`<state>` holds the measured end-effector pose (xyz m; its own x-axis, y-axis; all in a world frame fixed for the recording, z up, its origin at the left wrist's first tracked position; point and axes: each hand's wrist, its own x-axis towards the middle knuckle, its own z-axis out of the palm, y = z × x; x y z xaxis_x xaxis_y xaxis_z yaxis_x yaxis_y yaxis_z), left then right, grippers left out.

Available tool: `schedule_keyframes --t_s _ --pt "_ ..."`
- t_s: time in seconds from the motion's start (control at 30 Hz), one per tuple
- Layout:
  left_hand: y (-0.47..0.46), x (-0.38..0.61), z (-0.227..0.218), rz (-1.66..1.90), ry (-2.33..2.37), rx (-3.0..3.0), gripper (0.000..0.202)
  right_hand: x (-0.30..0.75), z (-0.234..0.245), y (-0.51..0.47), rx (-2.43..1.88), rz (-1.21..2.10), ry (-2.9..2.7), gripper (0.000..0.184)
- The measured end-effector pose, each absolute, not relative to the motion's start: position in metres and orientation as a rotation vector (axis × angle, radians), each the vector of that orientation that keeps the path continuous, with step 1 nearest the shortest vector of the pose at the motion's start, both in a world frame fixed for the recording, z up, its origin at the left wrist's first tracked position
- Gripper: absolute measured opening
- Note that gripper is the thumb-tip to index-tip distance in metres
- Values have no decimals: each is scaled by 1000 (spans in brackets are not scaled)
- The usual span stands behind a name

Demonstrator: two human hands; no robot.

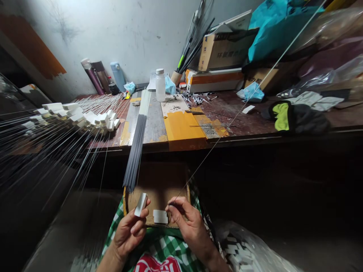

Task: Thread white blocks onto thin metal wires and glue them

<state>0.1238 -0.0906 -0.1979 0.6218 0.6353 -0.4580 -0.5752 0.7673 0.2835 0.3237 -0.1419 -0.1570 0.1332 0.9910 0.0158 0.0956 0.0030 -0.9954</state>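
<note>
My left hand (131, 230) pinches a small white foam block (141, 204) upright between thumb and fingers. In my right hand (188, 219) a long thin rod (204, 158) is gripped near its lower end, slanting far up to the right. Between the hands, another white block (160, 216) lies on the cardboard tray (159, 177) on my lap, close to my right fingertips. Beyond my left hand, a bundle of thin rods (138, 147), white at the far end and dark grey at the near end, reaches over the table's edge.
Left on the table (238, 130), many rods with white blocks (79, 115) fan outward. A clear bottle (160, 85), flasks (93, 76) and cardboard boxes (224, 51) stand along the wall. A glove (300, 117) lies at right. A plastic bag of white blocks (241, 253) is low right.
</note>
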Motion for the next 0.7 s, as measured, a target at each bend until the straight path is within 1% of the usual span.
schedule_keyframes --t_s 0.13,0.2,0.3,0.4,0.47,0.57,0.7 --pt "-95 128 -199 675 568 105 32 320 -159 -141 -1326 1076 -1145 15" --pt "-97 132 -200 650 606 178 35 319 -160 -141 -1316 1081 -1137 16" --pt "-98 136 -200 681 718 448 39 318 -162 -141 -1304 1090 -1116 16" --pt "-99 135 -200 736 845 773 34 316 -163 -142 -1296 1060 -1100 16" --pt "-101 132 -202 759 922 929 34 315 -163 -143 -1288 1041 -1094 15" --pt "-104 129 -204 798 993 1091 35 313 -162 -144 -1271 1018 -1098 14" --pt "-107 130 -205 778 964 1200 31 310 -159 -142 -1236 989 -1136 12"
